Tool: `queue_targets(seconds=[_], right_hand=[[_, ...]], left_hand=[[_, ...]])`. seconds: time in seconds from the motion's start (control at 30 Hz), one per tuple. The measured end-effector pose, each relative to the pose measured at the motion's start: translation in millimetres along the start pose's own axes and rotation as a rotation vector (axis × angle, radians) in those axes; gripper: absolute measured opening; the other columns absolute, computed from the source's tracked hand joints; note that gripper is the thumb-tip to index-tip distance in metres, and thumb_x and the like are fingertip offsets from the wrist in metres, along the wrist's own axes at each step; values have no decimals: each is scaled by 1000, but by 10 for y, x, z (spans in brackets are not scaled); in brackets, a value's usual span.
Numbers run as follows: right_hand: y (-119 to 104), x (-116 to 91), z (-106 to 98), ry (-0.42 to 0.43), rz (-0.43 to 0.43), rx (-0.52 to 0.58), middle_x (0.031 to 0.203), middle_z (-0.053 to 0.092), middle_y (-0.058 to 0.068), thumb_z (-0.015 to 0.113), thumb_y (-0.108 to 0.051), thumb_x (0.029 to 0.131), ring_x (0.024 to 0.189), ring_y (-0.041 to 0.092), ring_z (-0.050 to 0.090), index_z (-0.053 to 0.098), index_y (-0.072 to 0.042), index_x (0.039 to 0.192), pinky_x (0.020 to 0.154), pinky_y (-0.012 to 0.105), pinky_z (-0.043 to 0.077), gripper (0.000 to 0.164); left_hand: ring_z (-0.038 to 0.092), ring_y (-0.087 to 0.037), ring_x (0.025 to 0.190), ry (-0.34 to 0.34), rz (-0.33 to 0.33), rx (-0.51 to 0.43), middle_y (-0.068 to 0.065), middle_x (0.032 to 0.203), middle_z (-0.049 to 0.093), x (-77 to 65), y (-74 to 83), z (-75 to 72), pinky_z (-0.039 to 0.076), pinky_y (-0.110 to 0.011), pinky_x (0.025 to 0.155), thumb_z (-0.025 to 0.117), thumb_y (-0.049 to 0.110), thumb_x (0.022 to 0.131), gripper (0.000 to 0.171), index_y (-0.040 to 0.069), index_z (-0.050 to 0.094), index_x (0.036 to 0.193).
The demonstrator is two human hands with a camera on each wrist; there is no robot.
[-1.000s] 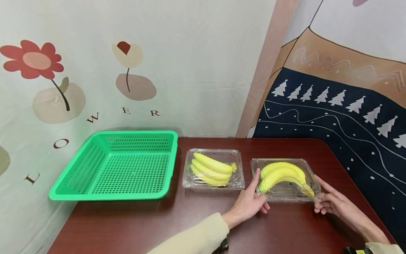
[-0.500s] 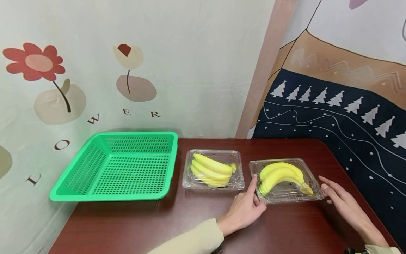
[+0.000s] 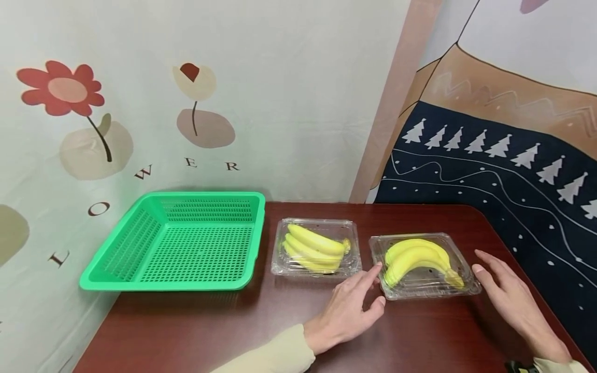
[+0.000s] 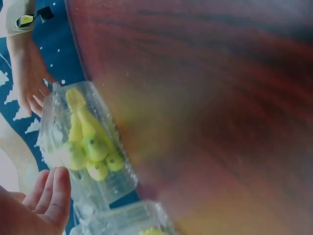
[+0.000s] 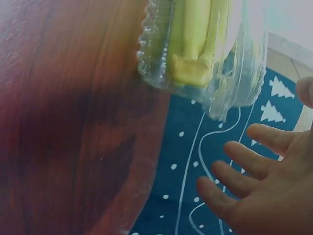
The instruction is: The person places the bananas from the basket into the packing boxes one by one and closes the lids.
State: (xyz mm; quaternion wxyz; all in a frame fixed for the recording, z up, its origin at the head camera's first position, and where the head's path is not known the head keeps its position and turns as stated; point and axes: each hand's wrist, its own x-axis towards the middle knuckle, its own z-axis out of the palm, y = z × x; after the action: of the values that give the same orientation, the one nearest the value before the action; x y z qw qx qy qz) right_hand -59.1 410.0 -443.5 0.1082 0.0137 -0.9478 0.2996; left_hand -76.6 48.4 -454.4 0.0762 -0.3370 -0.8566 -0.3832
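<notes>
Two clear plastic clamshell boxes with bananas stand on the dark red table. The right clamshell box (image 3: 420, 289) holds a bunch of bananas (image 3: 415, 259) with its stem end toward the front right. My left hand (image 3: 347, 311) is at this box's left side, fingers extended, index fingertip right at its edge. On the other side my right hand (image 3: 508, 295) is spread beside the box's right end; the right wrist view shows a gap between its fingers (image 5: 244, 161) and the plastic. The left clamshell box (image 3: 317, 225), also with bananas (image 3: 312, 248), lies just beyond my left hand.
A green plastic basket (image 3: 258, 233) with slotted walls sits at the table's left, nothing in it. Behind the table (image 3: 420, 336) hangs a printed cloth (image 3: 289, 103) with flowers and letters, and a navy part with trees at the right.
Both hands have let go of the right box: the left drew back left and toward the front, the right loosened its fingers and moved right. The box has turned slightly.
</notes>
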Motion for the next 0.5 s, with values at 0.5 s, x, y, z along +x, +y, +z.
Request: queue_targets(seconds=[0.5], right_hand=[[-421, 141, 61, 12, -99, -10, 169, 23, 18, 51, -28, 109, 158, 39, 10, 34, -6, 162, 127, 45, 3, 59]], left_hand=[[40, -25, 148, 93, 131, 164, -8, 160, 43, 30, -129, -424, 40, -49, 115, 64, 36, 94, 74, 14, 40, 160]])
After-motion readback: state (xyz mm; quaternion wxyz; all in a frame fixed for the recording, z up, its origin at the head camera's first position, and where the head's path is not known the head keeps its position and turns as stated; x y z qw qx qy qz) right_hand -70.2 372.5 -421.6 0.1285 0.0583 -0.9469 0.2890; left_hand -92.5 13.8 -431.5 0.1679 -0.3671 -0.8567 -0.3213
